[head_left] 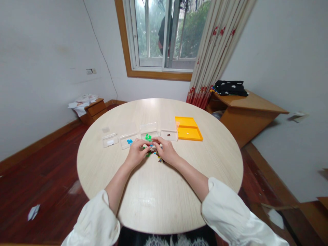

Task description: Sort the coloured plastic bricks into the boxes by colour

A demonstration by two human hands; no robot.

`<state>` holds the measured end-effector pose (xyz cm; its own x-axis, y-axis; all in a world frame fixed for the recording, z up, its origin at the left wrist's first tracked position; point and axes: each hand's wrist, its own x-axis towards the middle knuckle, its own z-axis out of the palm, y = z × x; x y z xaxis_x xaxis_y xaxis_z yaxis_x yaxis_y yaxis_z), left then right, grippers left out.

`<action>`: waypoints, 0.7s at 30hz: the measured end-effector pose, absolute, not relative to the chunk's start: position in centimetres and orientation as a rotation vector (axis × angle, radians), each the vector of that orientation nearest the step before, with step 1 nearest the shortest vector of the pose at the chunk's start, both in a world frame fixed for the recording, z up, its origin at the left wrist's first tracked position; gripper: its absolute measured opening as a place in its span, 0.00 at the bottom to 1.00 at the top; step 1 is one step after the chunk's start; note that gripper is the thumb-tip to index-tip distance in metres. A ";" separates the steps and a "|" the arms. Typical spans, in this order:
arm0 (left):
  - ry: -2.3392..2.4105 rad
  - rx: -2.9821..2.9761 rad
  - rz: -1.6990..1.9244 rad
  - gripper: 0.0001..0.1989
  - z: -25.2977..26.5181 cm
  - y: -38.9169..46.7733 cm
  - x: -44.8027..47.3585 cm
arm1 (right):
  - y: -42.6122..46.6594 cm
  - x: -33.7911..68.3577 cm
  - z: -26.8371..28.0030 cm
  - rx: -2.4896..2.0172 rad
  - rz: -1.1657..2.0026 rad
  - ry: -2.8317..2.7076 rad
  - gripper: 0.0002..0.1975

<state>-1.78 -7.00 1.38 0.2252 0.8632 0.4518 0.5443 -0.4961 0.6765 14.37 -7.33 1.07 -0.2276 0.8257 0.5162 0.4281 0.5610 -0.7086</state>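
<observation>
Both hands meet over a small heap of mixed coloured plastic pieces (pixel 160 159) near the middle of the round table (pixel 143 198). My left hand (pixel 137 152) curls in from the left, its thumb and fingers bent together at the heap. From the right, my right hand (pixel 167 150) bends over the same pieces, fingertips close to those of the left. Bits of blue and white show between the fingertips, too small to make out. Just beyond the hands, a clear box (pixel 156 131) holds green pieces (pixel 148 137); beside it, another clear box (pixel 124 147) has blue pieces (pixel 129 141).
Farther left is a small clear box (pixel 104 141) with a white piece (pixel 110 142). To the right stand a clear box (pixel 176 137) with a dark brown piece (pixel 168 135) and an open yellow case (pixel 201 136) holding a small white piece (pixel 187 133).
</observation>
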 end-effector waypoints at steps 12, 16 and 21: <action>1.884 1.882 1.388 0.07 0.3 -5.2 -3.9 | -6.2 17.1 1.2 -1.532 0.219 -2.082 0.14; 2.040 1.850 1.330 0.09 0.3 -5.2 -4.1 | -6.8 16.5 1.5 -1.610 0.193 -2.160 0.12; 2.133 1.807 1.280 0.11 0.2 -5.0 -4.4 | -6.8 16.5 1.5 -1.624 0.198 -2.195 0.11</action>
